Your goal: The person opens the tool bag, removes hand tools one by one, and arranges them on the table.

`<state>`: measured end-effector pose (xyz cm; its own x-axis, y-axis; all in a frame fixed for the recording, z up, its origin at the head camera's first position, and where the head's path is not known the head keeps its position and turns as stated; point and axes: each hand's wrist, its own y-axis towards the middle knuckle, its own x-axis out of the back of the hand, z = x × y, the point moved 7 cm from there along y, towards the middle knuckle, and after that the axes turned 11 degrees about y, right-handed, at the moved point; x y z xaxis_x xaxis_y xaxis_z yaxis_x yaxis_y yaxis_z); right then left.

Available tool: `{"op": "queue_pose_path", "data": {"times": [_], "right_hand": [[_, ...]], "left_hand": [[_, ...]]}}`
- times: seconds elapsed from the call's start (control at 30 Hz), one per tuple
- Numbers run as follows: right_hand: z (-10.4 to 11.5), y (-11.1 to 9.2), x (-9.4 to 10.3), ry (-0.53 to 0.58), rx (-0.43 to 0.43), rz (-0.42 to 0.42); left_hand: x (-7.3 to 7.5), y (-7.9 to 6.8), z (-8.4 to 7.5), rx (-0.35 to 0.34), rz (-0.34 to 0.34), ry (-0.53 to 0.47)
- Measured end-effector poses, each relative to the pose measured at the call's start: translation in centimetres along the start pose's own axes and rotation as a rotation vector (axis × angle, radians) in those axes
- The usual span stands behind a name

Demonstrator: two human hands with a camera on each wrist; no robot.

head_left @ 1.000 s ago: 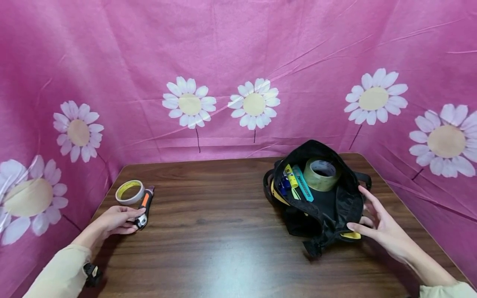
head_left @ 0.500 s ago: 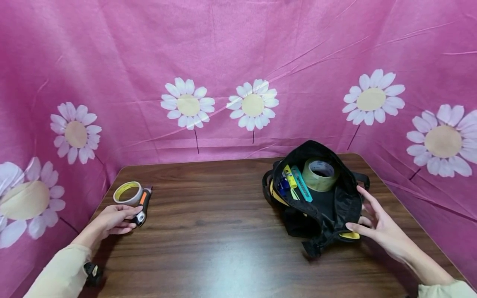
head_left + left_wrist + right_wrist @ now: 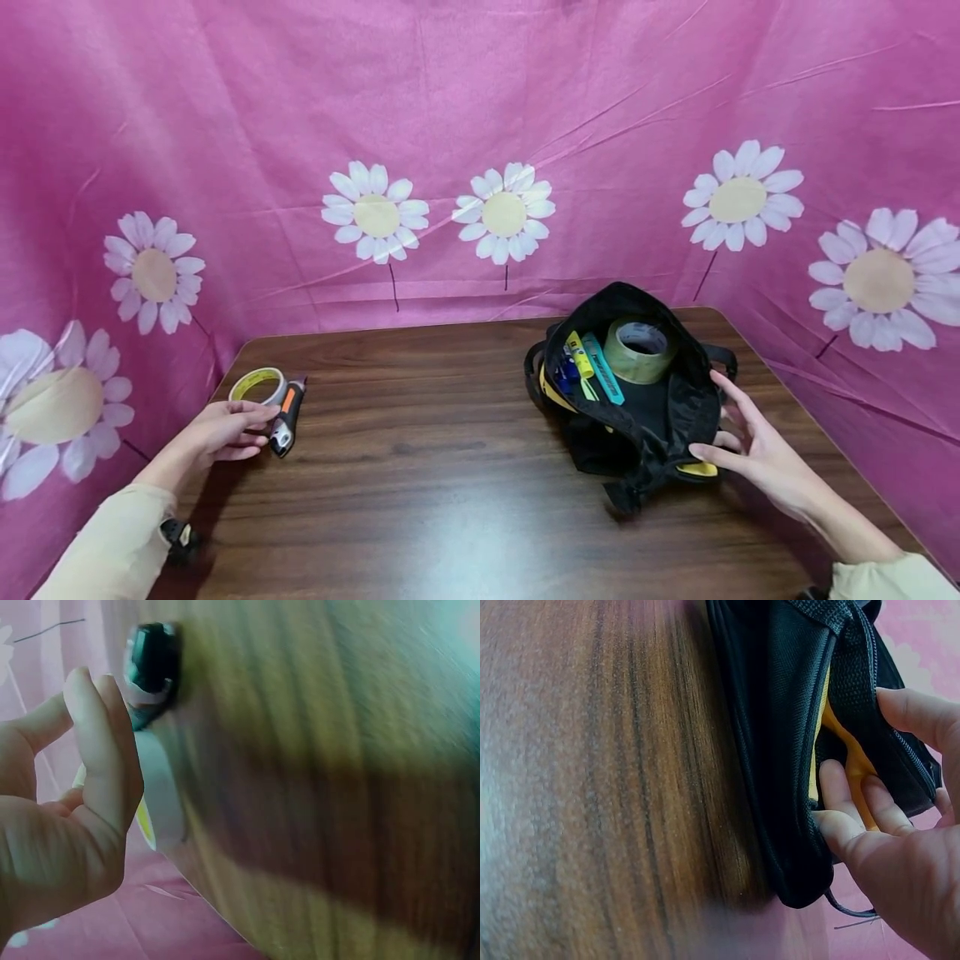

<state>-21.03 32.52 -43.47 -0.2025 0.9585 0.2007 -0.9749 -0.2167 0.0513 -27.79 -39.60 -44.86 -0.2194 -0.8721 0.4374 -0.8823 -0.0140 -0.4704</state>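
Nearest are the pale sleeves (image 3: 105, 542), one at each lower corner, with a black unit (image 3: 177, 533) worn at the left wrist. The right hand (image 3: 765, 467) grips the bag (image 3: 592, 442) by its near right side, fingers bent about the wall; the right wrist view shows fingertips inside a yellow-lined gap. This hold is judged to steady the soft fabric and keep the mouth spread. The left hand (image 3: 217, 433), well apart on the opposite side of the table (image 3: 420, 400), has its fingers loosely bent, with nothing seen in its grasp. Its fingertips are just beside the knife (image 3: 289, 417); the left wrist view shows a slight gap there. The knife lies on the table, orange panel uppermost, grey end towards the person and so within easy reach. Just beyond it is the white tape (image 3: 161, 787), laid flat, a position judged unlikely to roll; whether the two touch cannot be told. The bag rests at the right of the table, mouth facing the person, which leaves its contents in sight: blue pens (image 3: 567, 372), a yellow marker (image 3: 580, 354) and a cutter (image 3: 603, 371) slanted along the left, clear tape (image 3: 637, 362) to their right. Beyond the table hangs a pink cloth (image 3: 450, 108) printed with daisies (image 3: 377, 217), apparently serving as a screen
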Motion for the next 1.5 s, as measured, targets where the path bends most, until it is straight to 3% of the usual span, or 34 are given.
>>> {"op": "queue_pose_path", "data": {"times": [0.23,0.4,0.73,0.97,1.27,1.5], "right_hand": [[-0.2,0.2,-0.1,0.024,-0.002,0.005],[-0.3,0.1,0.1,0.014,-0.003,-0.002],[-0.2,-0.1,0.1,0.036,-0.013,-0.001],[-0.2,-0.2,0.2,0.016,0.006,-0.004],[-0.1,-0.1,0.1,0.009,0.0,-0.005],[-0.3,-0.1,-0.1,0.038,0.002,0.005]], "left_hand": [[-1.3,0.5,-4.0,-0.083,0.068,0.012],[-3.4,0.9,-8.5,-0.162,0.086,0.059],[-10.4,1.2,-19.0,-0.267,0.201,0.048],[-15.2,0.5,-25.6,-0.342,0.271,0.03],[-21.4,-0.5,-32.2,-0.444,0.379,0.05],[-26.1,-0.8,-36.4,-0.487,0.487,-0.043]]}}
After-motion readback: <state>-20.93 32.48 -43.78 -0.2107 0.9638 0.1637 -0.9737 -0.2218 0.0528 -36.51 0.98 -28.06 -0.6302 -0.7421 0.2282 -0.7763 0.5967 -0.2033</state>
